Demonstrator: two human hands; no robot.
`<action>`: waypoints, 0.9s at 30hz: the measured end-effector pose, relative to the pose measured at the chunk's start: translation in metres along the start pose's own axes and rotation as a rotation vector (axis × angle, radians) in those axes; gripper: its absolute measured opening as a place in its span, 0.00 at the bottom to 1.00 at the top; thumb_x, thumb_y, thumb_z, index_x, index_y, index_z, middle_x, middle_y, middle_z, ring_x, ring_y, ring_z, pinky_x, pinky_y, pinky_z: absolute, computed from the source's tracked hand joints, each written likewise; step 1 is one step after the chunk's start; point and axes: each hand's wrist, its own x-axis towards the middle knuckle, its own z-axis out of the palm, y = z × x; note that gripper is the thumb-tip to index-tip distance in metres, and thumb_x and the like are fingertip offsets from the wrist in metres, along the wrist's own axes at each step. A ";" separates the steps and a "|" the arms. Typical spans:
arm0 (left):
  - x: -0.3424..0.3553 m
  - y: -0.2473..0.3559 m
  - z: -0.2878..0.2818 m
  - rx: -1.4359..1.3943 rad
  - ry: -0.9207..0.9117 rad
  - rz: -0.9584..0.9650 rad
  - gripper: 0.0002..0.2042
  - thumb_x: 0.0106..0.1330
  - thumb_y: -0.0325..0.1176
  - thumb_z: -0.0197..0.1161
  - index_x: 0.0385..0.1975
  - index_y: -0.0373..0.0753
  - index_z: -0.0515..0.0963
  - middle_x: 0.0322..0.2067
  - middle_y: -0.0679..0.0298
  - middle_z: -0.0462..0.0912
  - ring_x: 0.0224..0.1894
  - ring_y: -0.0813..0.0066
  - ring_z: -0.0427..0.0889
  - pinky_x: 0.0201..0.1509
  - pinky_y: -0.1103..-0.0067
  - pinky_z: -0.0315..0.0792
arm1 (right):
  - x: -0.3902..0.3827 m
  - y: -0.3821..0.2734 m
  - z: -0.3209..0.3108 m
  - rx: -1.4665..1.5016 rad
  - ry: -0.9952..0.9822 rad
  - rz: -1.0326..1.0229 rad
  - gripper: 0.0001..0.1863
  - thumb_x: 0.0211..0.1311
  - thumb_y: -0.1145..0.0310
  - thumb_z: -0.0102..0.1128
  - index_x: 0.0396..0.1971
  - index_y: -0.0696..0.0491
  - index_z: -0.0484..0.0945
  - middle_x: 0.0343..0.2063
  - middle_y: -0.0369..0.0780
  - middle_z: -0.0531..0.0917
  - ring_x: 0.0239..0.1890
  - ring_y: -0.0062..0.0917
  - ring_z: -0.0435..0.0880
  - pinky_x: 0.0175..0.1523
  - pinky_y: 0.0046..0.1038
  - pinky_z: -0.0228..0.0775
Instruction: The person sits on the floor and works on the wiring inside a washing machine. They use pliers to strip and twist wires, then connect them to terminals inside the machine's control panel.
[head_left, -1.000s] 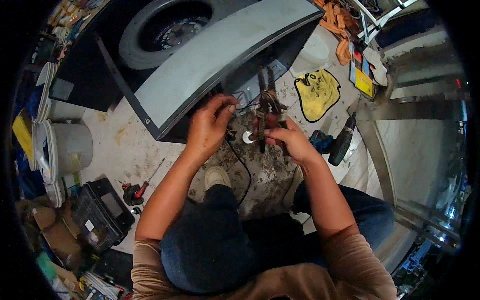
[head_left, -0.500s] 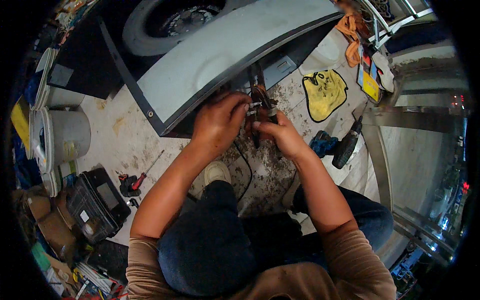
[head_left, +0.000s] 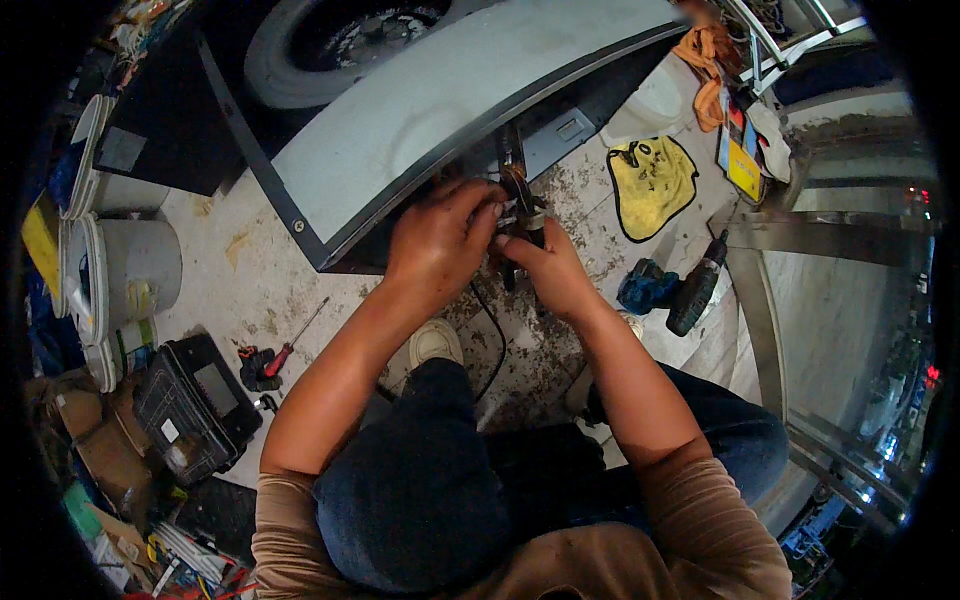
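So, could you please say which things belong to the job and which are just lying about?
In the job, seemingly:
dark, dirty assembly at left hand and right hand
black cabinet with curved grey panel

Seemingly lying about:
yellow black-edged cloth
black-and-blue cordless drill
black plastic case

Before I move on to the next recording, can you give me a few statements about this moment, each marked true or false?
1. The right hand is holding the drill. False: the drill lies on the floor, and that hand grips a dark part.
2. The yellow cloth lies on the floor to the right of both hands. True.
3. The left hand rests on the person's knee. False: its fingers are up close to the dark part.
4. A screwdriver with a red handle lies on the floor at left. True.
5. The black case sits beside the drill. False: the case is at the left, across from the drill.
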 end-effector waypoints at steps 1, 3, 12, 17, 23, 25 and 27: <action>0.000 0.001 0.000 -0.002 -0.003 -0.009 0.08 0.61 0.30 0.60 0.38 0.38 0.79 0.36 0.58 0.82 0.37 0.62 0.82 0.38 0.74 0.75 | 0.001 0.001 0.001 -0.015 0.003 -0.002 0.23 0.53 0.62 0.59 0.46 0.62 0.72 0.33 0.46 0.82 0.36 0.32 0.81 0.44 0.30 0.70; 0.000 0.000 0.000 -0.010 0.002 -0.005 0.08 0.61 0.31 0.59 0.38 0.39 0.79 0.36 0.57 0.81 0.37 0.59 0.81 0.38 0.72 0.75 | 0.001 0.003 0.003 -0.012 0.025 -0.052 0.24 0.52 0.63 0.59 0.47 0.62 0.72 0.33 0.47 0.82 0.36 0.33 0.81 0.44 0.31 0.70; 0.001 -0.001 0.000 0.003 -0.012 -0.012 0.08 0.60 0.30 0.61 0.37 0.38 0.80 0.37 0.57 0.82 0.39 0.61 0.82 0.41 0.73 0.74 | -0.003 -0.010 0.006 0.026 0.002 -0.079 0.17 0.55 0.69 0.56 0.44 0.61 0.73 0.28 0.42 0.81 0.30 0.26 0.79 0.37 0.27 0.70; 0.002 0.000 -0.002 0.022 -0.020 -0.025 0.08 0.60 0.31 0.61 0.37 0.38 0.80 0.37 0.56 0.82 0.39 0.59 0.82 0.41 0.72 0.74 | -0.001 -0.005 0.012 -0.009 0.051 -0.080 0.19 0.55 0.70 0.56 0.45 0.63 0.72 0.28 0.46 0.81 0.29 0.31 0.80 0.39 0.31 0.71; 0.001 -0.002 0.000 0.001 0.033 0.027 0.07 0.60 0.31 0.59 0.36 0.41 0.79 0.33 0.56 0.80 0.35 0.54 0.80 0.38 0.66 0.74 | -0.002 -0.001 0.025 -0.035 0.150 -0.091 0.19 0.55 0.70 0.55 0.45 0.63 0.72 0.32 0.50 0.80 0.35 0.37 0.80 0.42 0.34 0.70; 0.000 -0.003 0.003 0.002 0.021 0.010 0.07 0.60 0.31 0.59 0.36 0.40 0.79 0.34 0.56 0.80 0.36 0.54 0.80 0.38 0.67 0.74 | 0.001 0.007 0.027 -0.097 0.186 -0.070 0.19 0.55 0.70 0.56 0.46 0.63 0.72 0.33 0.51 0.80 0.38 0.39 0.80 0.44 0.35 0.70; 0.000 -0.004 0.005 -0.007 0.029 0.024 0.07 0.60 0.31 0.59 0.37 0.40 0.79 0.34 0.56 0.80 0.35 0.54 0.80 0.38 0.68 0.74 | 0.004 0.008 0.026 -0.151 0.203 -0.056 0.20 0.54 0.70 0.56 0.46 0.62 0.72 0.34 0.53 0.79 0.39 0.41 0.80 0.46 0.36 0.69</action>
